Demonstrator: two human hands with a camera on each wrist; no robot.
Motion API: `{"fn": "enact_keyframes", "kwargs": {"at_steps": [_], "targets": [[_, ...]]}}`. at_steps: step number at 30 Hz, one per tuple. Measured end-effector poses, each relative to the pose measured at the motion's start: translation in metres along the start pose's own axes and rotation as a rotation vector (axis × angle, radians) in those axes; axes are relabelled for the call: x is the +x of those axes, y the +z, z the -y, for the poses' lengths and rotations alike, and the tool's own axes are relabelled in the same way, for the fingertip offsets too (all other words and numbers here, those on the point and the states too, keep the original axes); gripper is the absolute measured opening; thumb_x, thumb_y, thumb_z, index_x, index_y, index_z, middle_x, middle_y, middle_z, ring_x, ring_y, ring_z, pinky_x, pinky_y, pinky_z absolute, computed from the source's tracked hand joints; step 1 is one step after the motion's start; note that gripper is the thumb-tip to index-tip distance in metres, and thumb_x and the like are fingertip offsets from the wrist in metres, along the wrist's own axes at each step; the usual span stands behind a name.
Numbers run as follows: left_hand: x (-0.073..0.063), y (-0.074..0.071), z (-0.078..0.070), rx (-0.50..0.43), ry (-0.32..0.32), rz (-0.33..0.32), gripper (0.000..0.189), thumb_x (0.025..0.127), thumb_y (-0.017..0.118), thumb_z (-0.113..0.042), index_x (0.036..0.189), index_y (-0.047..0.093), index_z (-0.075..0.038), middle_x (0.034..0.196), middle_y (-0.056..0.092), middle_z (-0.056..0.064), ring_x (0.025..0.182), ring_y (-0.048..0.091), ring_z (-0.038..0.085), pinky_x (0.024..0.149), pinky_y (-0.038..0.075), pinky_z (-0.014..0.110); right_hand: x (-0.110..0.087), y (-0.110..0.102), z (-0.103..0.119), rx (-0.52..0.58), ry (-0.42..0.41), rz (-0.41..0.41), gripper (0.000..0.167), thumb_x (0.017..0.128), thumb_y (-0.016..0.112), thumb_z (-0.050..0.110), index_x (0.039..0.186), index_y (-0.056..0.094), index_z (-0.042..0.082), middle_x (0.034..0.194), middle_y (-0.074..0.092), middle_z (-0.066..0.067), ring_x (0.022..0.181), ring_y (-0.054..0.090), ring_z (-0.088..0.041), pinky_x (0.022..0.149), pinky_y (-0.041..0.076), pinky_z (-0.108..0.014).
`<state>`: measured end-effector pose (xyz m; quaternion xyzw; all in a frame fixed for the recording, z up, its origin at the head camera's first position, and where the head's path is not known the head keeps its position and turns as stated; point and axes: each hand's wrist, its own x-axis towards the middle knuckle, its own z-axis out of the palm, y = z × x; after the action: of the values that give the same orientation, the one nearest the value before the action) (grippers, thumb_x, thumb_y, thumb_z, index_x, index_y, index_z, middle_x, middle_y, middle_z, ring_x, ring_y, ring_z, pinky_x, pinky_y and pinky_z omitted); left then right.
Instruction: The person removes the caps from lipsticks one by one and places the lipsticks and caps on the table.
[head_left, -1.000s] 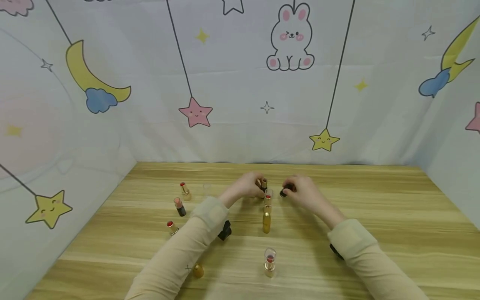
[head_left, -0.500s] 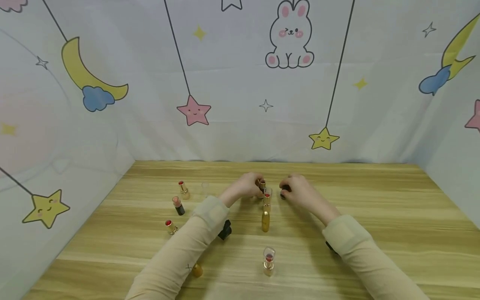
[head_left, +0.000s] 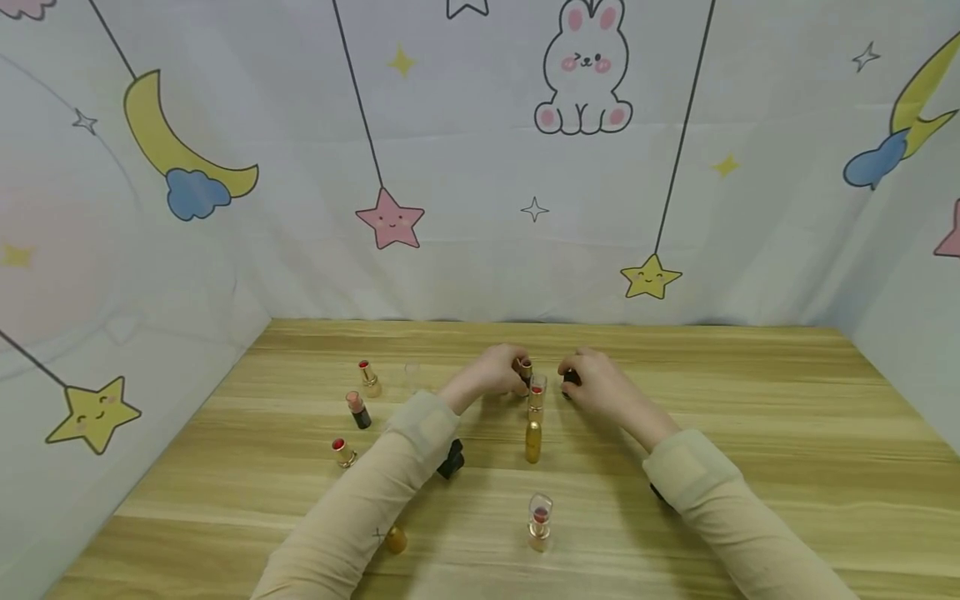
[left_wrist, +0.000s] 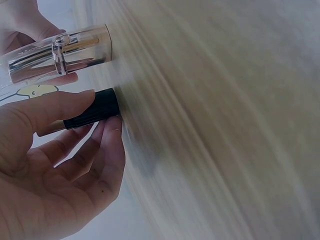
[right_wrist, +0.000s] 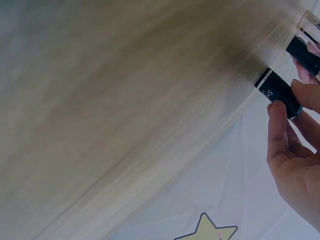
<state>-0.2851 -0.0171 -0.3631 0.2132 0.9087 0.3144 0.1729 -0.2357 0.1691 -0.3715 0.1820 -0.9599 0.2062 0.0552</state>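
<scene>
Lipstick [head_left: 527, 368], slim and dark, is far across the grained table [head_left: 757, 417] in my head view. Left wrist: left hand [left_wrist: 52, 187] pinching its black base beside a clear-capped tube [left_wrist: 60, 55]. Right wrist: right hand [right_wrist: 300, 172] pinching a smooth black cylinder [right_wrist: 277, 91].

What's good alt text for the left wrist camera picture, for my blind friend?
A left hand pinches a black tube at a wooden tabletop. Beside it stands a clear-cased gold tube, with part of the right hand showing behind.
</scene>
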Motion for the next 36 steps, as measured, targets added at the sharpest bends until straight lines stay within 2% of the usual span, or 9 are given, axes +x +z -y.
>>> {"fn": "enact_keyframes", "kwargs": {"at_steps": [14, 20, 25, 30, 34, 36], "targets": [[0.0, 0.0, 0.0, 0.036, 0.001, 0.0, 0.024, 0.079, 0.07, 0.001, 0.1, 0.061, -0.005, 0.099, 0.061, 0.011, 0.079, 0.05, 0.018, 0.063, 0.041, 0.026, -0.001, 0.0, 0.0, 0.009, 0.011, 0.02, 0.022, 0.087, 0.067, 0.009, 0.107, 0.067, -0.001, 0.102, 0.064, -0.015, 0.097, 0.062, -0.03, 0.088, 0.051, -0.046], [-0.002, 0.0, -0.001, 0.042, -0.017, 0.002, 0.029, 0.077, 0.066, 0.005, 0.103, 0.061, -0.005, 0.099, 0.063, 0.012, 0.078, 0.051, 0.017, 0.062, 0.041, 0.024, -0.001, -0.001, -0.002, 0.023, -0.002, 0.042, 0.03, 0.082, 0.071, 0.007, 0.111, 0.065, -0.003, 0.105, 0.065, -0.017, 0.094, 0.062, -0.028, 0.084, 0.052, -0.044], [-0.007, -0.001, -0.003, 0.042, -0.048, -0.02, 0.028, 0.079, 0.064, 0.003, 0.106, 0.061, -0.003, 0.1, 0.064, 0.014, 0.075, 0.053, 0.017, 0.059, 0.042, 0.024, -0.004, -0.004, -0.002, 0.046, 0.04, 0.069, 0.034, 0.083, 0.07, 0.008, 0.114, 0.062, -0.002, 0.109, 0.065, -0.017, 0.091, 0.063, -0.026, 0.081, 0.053, -0.041], [-0.013, -0.002, -0.004, 0.07, -0.057, -0.045, 0.017, 0.083, 0.066, -0.008, 0.097, 0.059, -0.002, 0.097, 0.062, 0.011, 0.077, 0.052, 0.016, 0.063, 0.041, 0.024, -0.008, -0.007, 0.0, 0.039, 0.069, 0.052, 0.034, 0.084, 0.071, 0.012, 0.115, 0.062, -0.001, 0.11, 0.063, -0.016, 0.094, 0.061, -0.028, 0.082, 0.052, -0.044], [-0.016, -0.003, -0.003, 0.083, -0.064, -0.037, 0.009, 0.083, 0.064, -0.004, 0.086, 0.056, -0.004, 0.084, 0.055, 0.005, 0.07, 0.047, 0.014, 0.06, 0.038, 0.023, -0.009, -0.009, 0.0, 0.049, 0.077, 0.027, 0.044, 0.084, 0.071, 0.012, 0.123, 0.058, 0.0, 0.116, 0.061, -0.019, 0.102, 0.06, -0.032, 0.085, 0.052, -0.046], [-0.017, -0.004, -0.003, 0.075, -0.077, -0.025, 0.009, 0.082, 0.062, -0.001, 0.083, 0.054, -0.004, 0.078, 0.05, 0.004, 0.065, 0.044, 0.012, 0.056, 0.036, 0.023, -0.01, -0.01, -0.001, 0.058, 0.076, 0.02, 0.047, 0.083, 0.071, 0.011, 0.126, 0.056, 0.0, 0.117, 0.059, -0.02, 0.1, 0.061, -0.032, 0.083, 0.053, -0.045]]}}
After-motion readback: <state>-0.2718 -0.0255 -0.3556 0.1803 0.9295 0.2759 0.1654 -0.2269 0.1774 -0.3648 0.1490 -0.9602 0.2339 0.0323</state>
